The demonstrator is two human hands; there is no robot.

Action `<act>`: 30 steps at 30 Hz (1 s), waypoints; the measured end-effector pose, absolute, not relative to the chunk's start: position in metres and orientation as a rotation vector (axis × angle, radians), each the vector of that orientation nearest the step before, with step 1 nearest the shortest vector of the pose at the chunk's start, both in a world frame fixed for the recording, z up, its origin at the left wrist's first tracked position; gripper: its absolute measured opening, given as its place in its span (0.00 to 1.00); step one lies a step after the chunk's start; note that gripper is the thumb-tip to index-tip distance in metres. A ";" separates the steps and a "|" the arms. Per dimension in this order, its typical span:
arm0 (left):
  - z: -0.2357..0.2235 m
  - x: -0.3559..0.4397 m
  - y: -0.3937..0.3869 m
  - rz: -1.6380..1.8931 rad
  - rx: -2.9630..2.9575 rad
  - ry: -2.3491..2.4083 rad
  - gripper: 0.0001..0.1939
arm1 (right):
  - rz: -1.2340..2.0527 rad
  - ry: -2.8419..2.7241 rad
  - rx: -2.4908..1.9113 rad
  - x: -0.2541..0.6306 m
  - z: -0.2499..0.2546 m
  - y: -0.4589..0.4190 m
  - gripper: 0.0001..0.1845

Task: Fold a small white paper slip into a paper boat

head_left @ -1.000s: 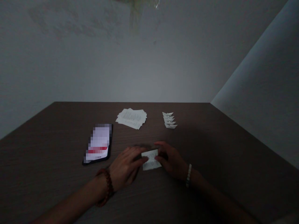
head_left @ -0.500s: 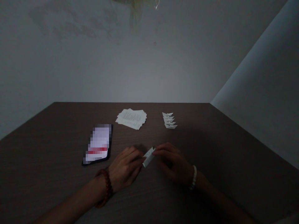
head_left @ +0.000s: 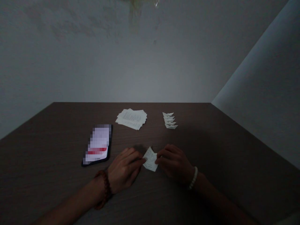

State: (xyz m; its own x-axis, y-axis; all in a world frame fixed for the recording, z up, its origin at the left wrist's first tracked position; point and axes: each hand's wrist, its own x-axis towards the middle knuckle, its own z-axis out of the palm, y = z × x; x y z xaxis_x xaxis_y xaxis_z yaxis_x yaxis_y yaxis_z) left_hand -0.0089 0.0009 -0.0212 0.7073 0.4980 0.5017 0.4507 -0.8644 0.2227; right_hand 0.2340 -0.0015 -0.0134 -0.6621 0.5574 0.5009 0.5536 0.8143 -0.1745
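A small piece of printed paper point(head_left: 150, 161), creased and partly spread, is held between my two hands just above or on the table. My left hand point(head_left: 126, 168) pinches its left edge between thumb and fingers. At the right edge, the thumb and fingers of my right hand point(head_left: 172, 161) are closed on the same paper. Beyond my right hand stand several small folded paper boats point(head_left: 170, 120) in a close row. A loose stack of printed paper pieces point(head_left: 131, 118) lies farther back, to the left of the boats.
A phone point(head_left: 97, 143) with a lit, blurred screen lies left of my left hand. The dark wooden table point(head_left: 70, 115) reaches back to a grey wall point(head_left: 140, 68). A slanted pale surface point(head_left: 253, 59) rises at the right.
The paper was a narrow folded strip and is now opened out wider, its printed face showing. My right hand has shifted slightly, its thumb now on the paper's right edge.
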 end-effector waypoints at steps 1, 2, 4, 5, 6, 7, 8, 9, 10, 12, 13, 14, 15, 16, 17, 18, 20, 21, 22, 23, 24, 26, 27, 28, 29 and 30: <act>-0.021 -0.009 0.001 0.883 2.827 0.785 0.14 | 0.009 -2.457 -0.812 0.236 -0.014 0.000 0.06; -0.022 -0.010 0.000 0.892 2.831 0.786 0.14 | 0.008 -2.463 -0.808 0.238 -0.015 0.001 0.06; -0.022 -0.011 -0.001 0.886 2.849 0.807 0.13 | 0.028 -2.479 -0.791 0.241 -0.017 0.003 0.07; -0.021 -0.012 -0.002 0.874 2.859 0.821 0.12 | 0.053 -2.489 -0.781 0.242 -0.018 0.004 0.08; -0.021 -0.012 -0.002 0.858 2.869 0.820 0.11 | 0.088 -2.498 -0.777 0.243 -0.019 0.005 0.09; -0.020 -0.012 -0.003 0.849 2.876 0.801 0.10 | 0.132 -2.507 -0.780 0.244 -0.019 0.005 0.10; -0.018 -0.011 -0.003 0.841 2.883 0.756 0.09 | 0.179 -2.511 -0.787 0.243 -0.019 0.005 0.11; -0.017 -0.011 -0.004 0.830 2.883 0.693 0.08 | 0.225 -2.509 -0.797 0.243 -0.018 0.004 0.12; -0.016 -0.010 -0.004 0.818 2.873 0.625 0.08 | 0.268 -2.500 -0.808 0.242 -0.017 0.003 0.14; -0.013 -0.008 -0.005 0.781 2.833 0.525 0.09 | 0.338 -2.468 -0.828 0.240 -0.015 0.001 0.15; -0.013 -0.007 -0.005 0.758 2.811 0.504 0.09 | 0.364 -2.452 -0.844 0.238 -0.013 0.000 0.15; -0.013 -0.007 -0.005 0.737 2.794 0.496 0.10 | 0.379 -2.434 -0.869 0.236 -0.012 -0.002 0.15; -0.013 -0.007 -0.005 0.725 2.784 0.498 0.10 | 0.383 -2.422 -0.900 0.234 -0.011 -0.003 0.13; -0.014 -0.007 -0.005 0.715 2.782 0.498 0.10 | 0.381 -2.413 -0.935 0.233 -0.010 -0.004 0.11; -0.015 -0.008 -0.004 0.708 2.784 0.500 0.10 | 0.378 -2.407 -0.965 0.231 -0.009 -0.005 0.10; -0.016 -0.008 -0.004 0.705 2.786 0.501 0.11 | 0.377 -2.405 -0.992 0.230 -0.009 -0.005 0.10; -0.018 -0.009 -0.004 0.698 2.786 0.501 0.11 | 0.381 -2.398 -1.031 0.227 -0.010 -0.006 0.11; -0.018 -0.010 -0.004 0.693 2.784 0.503 0.11 | 0.383 -2.396 -1.046 0.227 -0.011 -0.006 0.12; -0.018 -0.010 -0.004 0.694 2.780 0.505 0.11 | 0.381 -2.392 -1.058 0.226 -0.011 -0.007 0.12; -0.018 -0.010 -0.004 0.698 2.775 0.505 0.11 | 0.377 -2.386 -1.070 0.225 -0.011 -0.007 0.13; -0.018 -0.010 -0.004 0.698 2.770 0.504 0.11 | 0.371 -2.381 -1.083 0.224 -0.012 -0.008 0.14; -0.017 -0.009 -0.004 0.700 2.761 0.499 0.11 | 0.366 -2.375 -1.106 0.223 -0.011 -0.009 0.16; -0.017 -0.009 -0.004 0.698 2.759 0.501 0.11 | 0.367 -2.373 -1.119 0.222 -0.011 -0.009 0.18; -0.017 -0.009 -0.004 0.695 2.759 0.503 0.11 | 0.368 -2.371 -1.131 0.221 -0.011 -0.010 0.18; -0.017 -0.009 -0.004 0.692 2.760 0.507 0.11 | 0.370 -2.368 -1.142 0.220 -0.010 -0.010 0.19; -0.017 -0.008 -0.004 0.689 2.760 0.509 0.11 | 0.370 -2.365 -1.150 0.219 -0.010 -0.011 0.19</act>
State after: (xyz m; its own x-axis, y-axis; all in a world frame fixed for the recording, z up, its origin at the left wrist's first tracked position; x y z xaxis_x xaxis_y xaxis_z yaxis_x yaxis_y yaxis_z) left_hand -0.0084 -0.0040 -0.0169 0.8268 0.3907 0.4046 0.2721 -0.9075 0.3201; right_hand 0.2187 -0.0108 -0.0098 -0.5309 0.7918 0.3020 0.6617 0.6100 -0.4359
